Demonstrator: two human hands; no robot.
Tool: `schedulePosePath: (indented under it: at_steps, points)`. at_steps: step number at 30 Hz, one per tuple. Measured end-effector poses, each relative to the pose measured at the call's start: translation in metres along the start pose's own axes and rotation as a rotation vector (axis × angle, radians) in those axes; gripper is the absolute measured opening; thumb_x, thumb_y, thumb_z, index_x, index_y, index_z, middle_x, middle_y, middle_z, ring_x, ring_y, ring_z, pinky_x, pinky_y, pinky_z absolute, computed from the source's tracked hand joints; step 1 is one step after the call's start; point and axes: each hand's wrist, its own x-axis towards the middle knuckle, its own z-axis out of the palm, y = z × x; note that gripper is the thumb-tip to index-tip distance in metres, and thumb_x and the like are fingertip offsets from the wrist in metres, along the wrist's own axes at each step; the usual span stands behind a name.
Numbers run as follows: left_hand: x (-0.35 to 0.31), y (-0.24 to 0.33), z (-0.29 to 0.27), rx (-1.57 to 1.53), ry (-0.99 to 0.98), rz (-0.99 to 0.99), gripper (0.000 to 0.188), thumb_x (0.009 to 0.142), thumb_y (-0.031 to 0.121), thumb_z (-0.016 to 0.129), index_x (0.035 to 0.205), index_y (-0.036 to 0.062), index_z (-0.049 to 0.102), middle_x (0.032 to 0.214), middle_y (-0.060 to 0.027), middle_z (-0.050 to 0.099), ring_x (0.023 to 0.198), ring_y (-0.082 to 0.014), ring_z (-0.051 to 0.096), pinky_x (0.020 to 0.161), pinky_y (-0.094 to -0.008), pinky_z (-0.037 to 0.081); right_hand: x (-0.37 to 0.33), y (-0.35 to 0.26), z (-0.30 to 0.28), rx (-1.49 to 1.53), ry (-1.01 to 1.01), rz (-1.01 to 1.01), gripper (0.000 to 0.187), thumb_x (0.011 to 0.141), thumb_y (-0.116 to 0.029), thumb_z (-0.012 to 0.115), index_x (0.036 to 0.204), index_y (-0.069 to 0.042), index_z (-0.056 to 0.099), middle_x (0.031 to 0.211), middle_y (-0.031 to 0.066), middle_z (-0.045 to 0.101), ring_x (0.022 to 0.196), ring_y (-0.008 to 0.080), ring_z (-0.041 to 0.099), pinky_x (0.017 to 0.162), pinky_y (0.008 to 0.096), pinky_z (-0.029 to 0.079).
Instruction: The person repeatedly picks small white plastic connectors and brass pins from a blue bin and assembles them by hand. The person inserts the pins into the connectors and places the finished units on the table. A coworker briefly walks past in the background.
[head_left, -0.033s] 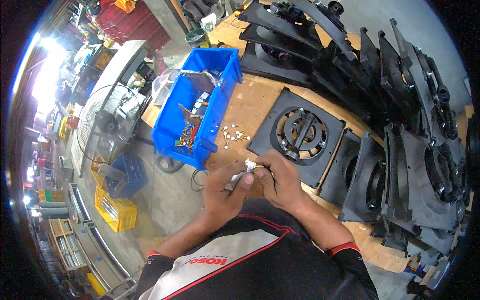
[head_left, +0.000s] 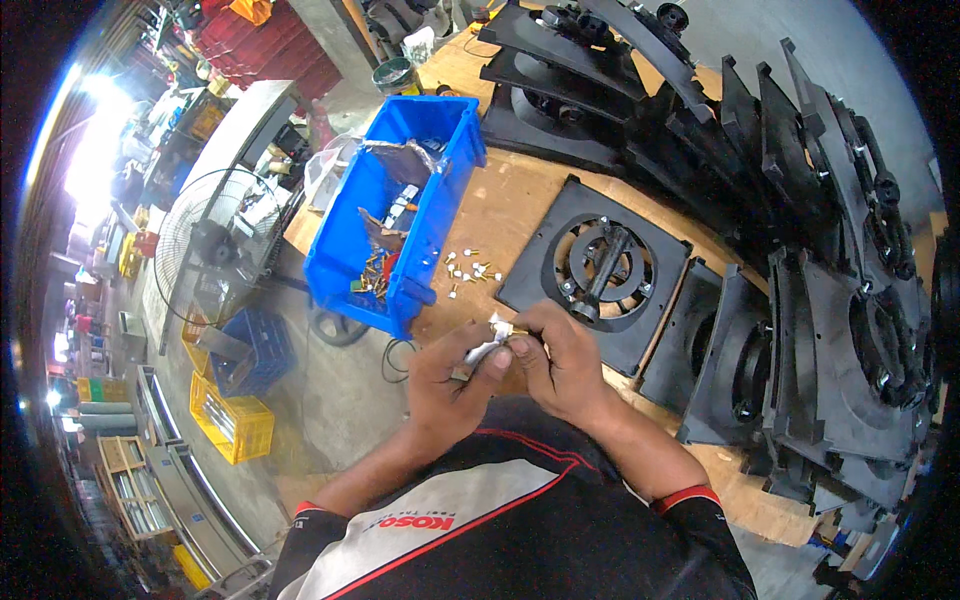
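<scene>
Close in front of my body, my two hands meet over a small brass-coloured fitting point(head_left: 517, 333) with white on its end. My right hand point(head_left: 562, 365) pinches the fitting between thumb and fingers. A thin white tape strip point(head_left: 482, 353) runs from it into my left hand point(head_left: 448, 375), whose thumb and fingers are closed on it. Beyond them on the wooden table point(head_left: 500, 205) lie several small white-and-brass fittings point(head_left: 472, 271). Right of these, a square black fan shroud point(head_left: 600, 275) lies flat, a round slotted opening in its middle. My fingers partly hide the fitting.
A long blue bin point(head_left: 409, 285) with loose brass pieces and metal parts stands left of the fittings. Many more black shrouds point(head_left: 745, 350) lean in rows along the right and back. On the floor to the left are a wire-caged fan point(head_left: 210, 245) and a yellow crate point(head_left: 235, 425).
A little more of the white strip shows between my left thumb and fingers. Both hands stay in nearly the same place, and the things on the table have not moved.
</scene>
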Motion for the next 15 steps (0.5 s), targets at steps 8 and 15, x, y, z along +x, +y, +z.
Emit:
schedulePosePath:
  at_steps: [8,15]
  points:
    - [0.004,-0.006,0.000,-0.190,-0.079,-0.151,0.035,0.087,0.009,0.072,0.116,-0.0022,0.057,0.090,-0.0068,0.066,0.075,-0.0072,0.056,0.063,-0.0260,0.046,0.009,-0.008,-0.005,-0.015,-0.093,0.068,0.017,0.096,-0.018,0.061,0.098,-0.001,0.061,0.081,0.0137,0.058,0.070,0.0302,0.059,0.062,0.0368,0.047]
    - [0.009,-0.002,0.002,0.060,-0.181,-0.185,0.040,0.089,0.011,0.068,0.126,0.0015,0.056,0.085,-0.0124,0.066,0.060,-0.0135,0.055,0.057,-0.0301,0.045,0.005,-0.008,-0.003,-0.028,-0.085,0.142,0.019,0.097,-0.020,0.059,0.097,-0.002,0.061,0.080,0.0134,0.057,0.070,0.0311,0.058,0.063,0.0365,0.046]
